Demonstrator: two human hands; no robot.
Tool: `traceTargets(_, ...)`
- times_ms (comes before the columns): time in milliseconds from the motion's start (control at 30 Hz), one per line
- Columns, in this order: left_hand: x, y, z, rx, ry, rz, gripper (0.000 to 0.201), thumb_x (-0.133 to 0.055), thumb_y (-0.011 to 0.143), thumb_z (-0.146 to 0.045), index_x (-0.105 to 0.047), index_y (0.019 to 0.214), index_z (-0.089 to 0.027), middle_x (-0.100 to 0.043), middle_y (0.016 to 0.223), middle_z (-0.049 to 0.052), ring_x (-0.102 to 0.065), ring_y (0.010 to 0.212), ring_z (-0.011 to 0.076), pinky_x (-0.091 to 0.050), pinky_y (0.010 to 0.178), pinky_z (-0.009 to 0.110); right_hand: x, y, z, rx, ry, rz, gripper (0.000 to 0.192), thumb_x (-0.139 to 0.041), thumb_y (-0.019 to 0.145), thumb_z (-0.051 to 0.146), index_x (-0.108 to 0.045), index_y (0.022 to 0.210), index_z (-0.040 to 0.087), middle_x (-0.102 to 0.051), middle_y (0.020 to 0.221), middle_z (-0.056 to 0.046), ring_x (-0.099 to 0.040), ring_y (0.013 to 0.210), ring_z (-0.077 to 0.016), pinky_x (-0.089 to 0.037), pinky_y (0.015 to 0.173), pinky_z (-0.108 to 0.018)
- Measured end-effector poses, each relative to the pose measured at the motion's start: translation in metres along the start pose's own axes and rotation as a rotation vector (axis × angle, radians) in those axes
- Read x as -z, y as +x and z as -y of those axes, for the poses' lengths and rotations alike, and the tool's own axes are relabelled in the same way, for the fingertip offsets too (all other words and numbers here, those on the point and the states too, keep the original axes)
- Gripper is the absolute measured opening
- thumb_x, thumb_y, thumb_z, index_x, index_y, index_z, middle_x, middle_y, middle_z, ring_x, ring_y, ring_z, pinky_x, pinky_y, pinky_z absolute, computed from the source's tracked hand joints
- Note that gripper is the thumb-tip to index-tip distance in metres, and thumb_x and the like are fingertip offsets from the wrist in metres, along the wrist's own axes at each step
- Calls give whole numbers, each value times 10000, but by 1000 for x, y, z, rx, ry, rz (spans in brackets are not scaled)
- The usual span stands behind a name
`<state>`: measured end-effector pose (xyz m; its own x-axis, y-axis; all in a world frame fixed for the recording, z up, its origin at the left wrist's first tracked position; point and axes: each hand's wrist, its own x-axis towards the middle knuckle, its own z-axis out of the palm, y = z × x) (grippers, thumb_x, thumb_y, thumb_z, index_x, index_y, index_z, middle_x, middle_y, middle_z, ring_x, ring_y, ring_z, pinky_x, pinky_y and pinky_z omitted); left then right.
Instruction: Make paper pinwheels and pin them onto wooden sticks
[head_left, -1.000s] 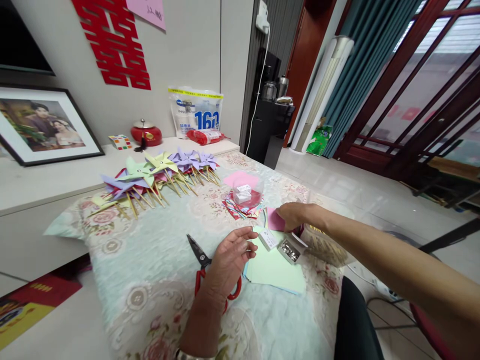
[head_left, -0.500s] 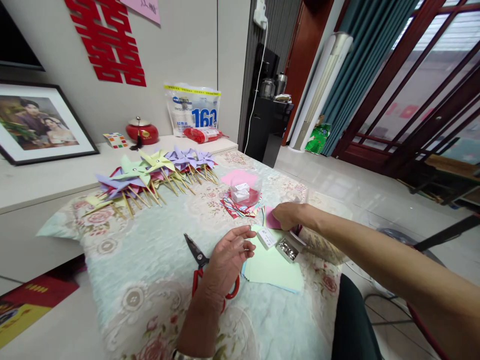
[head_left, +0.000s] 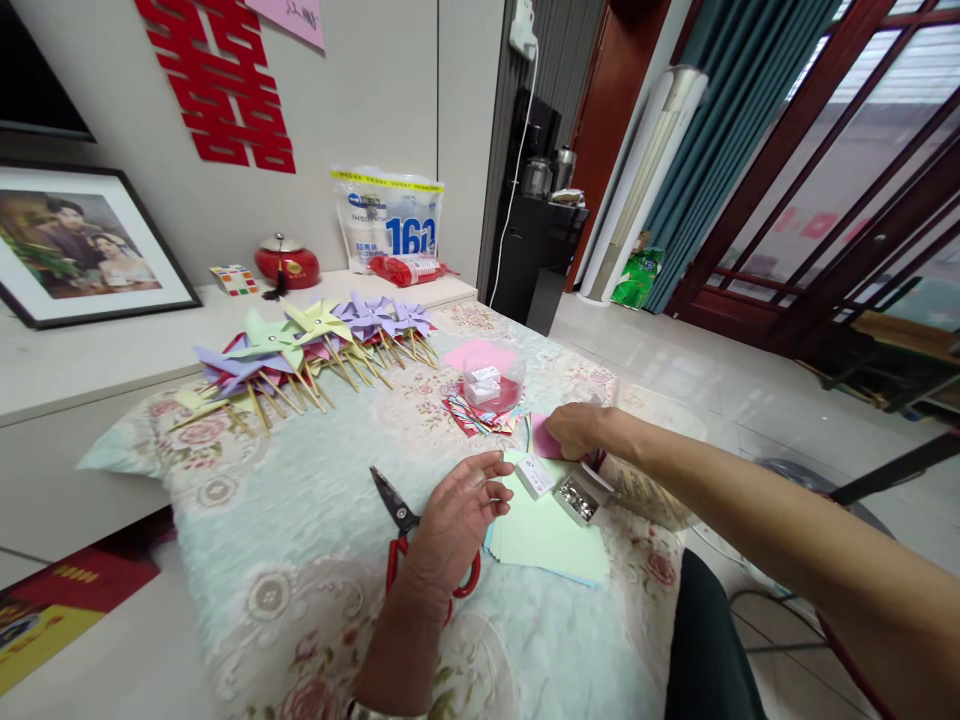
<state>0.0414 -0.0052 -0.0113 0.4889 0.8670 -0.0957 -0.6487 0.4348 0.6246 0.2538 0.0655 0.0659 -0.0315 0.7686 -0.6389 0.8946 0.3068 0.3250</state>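
My left hand (head_left: pixel 461 520) hovers over the red-handled scissors (head_left: pixel 395 505), palm turned inward, fingers loosely curved and apart with nothing between them. My right hand (head_left: pixel 576 430) reaches across to the pink paper (head_left: pixel 546 437), its fingers folded down and their tips hidden. Beneath it lies a stack of pale green paper squares (head_left: pixel 544 540). On that stack rest a small white box (head_left: pixel 535 477) and an open box of metal fasteners (head_left: pixel 576 499). A clear plastic bag of wooden sticks (head_left: pixel 645 490) is under my right forearm.
Finished paper pinwheels (head_left: pixel 319 335) on sticks lie in a row at the table's far left. A clear round tub (head_left: pixel 495 378) holding small white boxes stands on patterned paper (head_left: pixel 480 418). A cabinet (head_left: pixel 67 370) runs behind, bearing a framed photo (head_left: pixel 97 245) and a red pot (head_left: pixel 289 265).
The view has shifted very slightly. Both hands keep the same places and poses, and nothing on the table has visibly moved.
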Motion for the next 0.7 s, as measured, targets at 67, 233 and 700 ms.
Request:
traceTargets(67,0,0,0,-1,1,-2,340,-774,742,-294,-732,1039,-135,-699,1030,118,-633,776,180,-481,706,310,1,0,0,-6,-2,4,345,-661,577,70,-810,887,47,-783,933,-224,-730,816,-341,-529,688,-367)
traceTargets(233,1,0,0,3,1,0,332,-762,753,-285,-728,1047,-133,-695,1040,120,-630,780,181,-479,714,316,0,7,-3,-5,-3,-1,330,-679,540,85,-818,839,76,-793,888,-195,-729,773,-323,-525,658,-346)
traceTargets(700,2,1,1,2,7,2,309,-738,783,-264,-720,1056,-122,-696,1032,128,-629,774,180,-467,711,316,-5,23,-19,30,-14,-81,344,-663,578,134,-813,885,97,-794,904,-168,-737,818,-306,-518,670,-322)
